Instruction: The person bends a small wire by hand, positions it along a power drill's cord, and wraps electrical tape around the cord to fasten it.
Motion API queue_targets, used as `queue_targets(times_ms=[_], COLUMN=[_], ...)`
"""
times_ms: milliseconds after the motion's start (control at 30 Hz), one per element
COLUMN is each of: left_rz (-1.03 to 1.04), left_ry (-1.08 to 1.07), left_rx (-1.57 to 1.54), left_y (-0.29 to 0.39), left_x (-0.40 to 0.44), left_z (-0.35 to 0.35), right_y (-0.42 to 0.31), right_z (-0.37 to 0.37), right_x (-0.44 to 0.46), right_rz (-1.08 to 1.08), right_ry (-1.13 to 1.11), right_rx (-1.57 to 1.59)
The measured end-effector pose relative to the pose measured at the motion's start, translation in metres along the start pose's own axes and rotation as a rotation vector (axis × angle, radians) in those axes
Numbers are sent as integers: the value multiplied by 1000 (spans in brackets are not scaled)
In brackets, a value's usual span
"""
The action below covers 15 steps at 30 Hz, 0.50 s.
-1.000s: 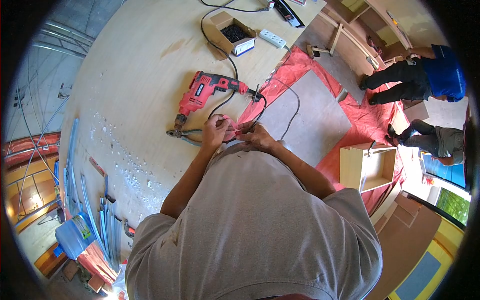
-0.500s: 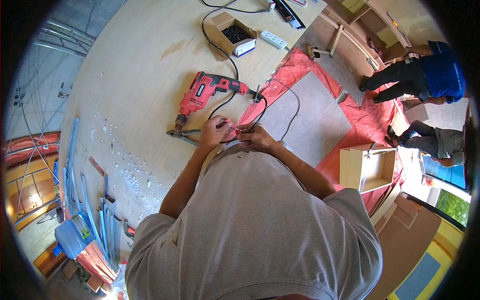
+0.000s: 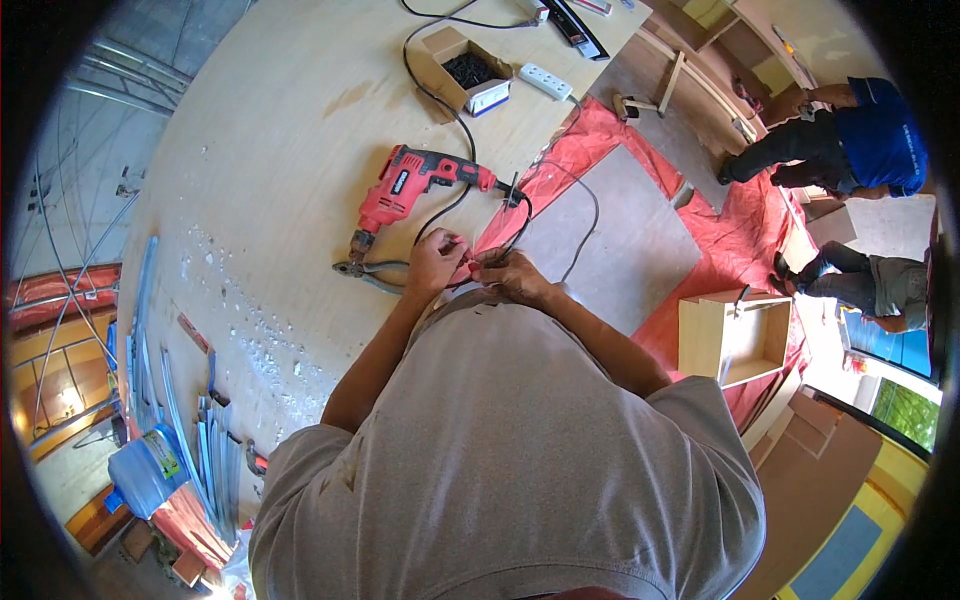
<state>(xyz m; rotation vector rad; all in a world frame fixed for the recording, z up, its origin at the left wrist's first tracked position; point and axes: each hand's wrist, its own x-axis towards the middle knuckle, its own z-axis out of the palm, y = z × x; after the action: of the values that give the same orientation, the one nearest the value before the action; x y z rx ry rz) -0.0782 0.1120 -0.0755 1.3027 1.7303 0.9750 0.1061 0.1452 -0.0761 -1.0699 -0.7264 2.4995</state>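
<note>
My left hand (image 3: 434, 262) is closed in a pinch near the table edge, its fingertips turned toward my other hand. Close beside it, my right hand (image 3: 508, 273) has its fingers pressed together. Whatever the fingers hold is too small to make out; some red shows between the hands. Just beyond them lies a red and black power drill (image 3: 396, 190) on its side, with its black cord (image 3: 523, 222) passing by my right hand. A pair of pliers (image 3: 372, 269) lies by the drill's chuck, its handles reaching toward my left hand.
On the wooden table (image 3: 290, 150) are an open box of black screws (image 3: 470, 72), a white power strip (image 3: 546, 81) and scattered white bits. Metal strips and a water bottle (image 3: 148, 470) are at left. A wooden box (image 3: 705, 338) stands on red sheeting; two people (image 3: 880, 140) are at right.
My left hand has shifted very slightly, showing more of the pliers' handles. At the far right, one person's arm and legs have moved a little. The drill stays where it was.
</note>
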Motion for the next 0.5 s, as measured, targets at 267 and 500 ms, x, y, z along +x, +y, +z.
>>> queue_targets(times_ms=[267,500], left_rz=[-70,-28], left_ry=[-87,-99], left_rx=[-29,-115], left_y=[-3,-9], left_x=[-3,-8], left_z=[-1,2], right_y=[11,30], right_z=[-15,-33], right_x=[7,20], right_rz=[-265,-361], right_ry=[37,-8], right_rx=[-412,-510])
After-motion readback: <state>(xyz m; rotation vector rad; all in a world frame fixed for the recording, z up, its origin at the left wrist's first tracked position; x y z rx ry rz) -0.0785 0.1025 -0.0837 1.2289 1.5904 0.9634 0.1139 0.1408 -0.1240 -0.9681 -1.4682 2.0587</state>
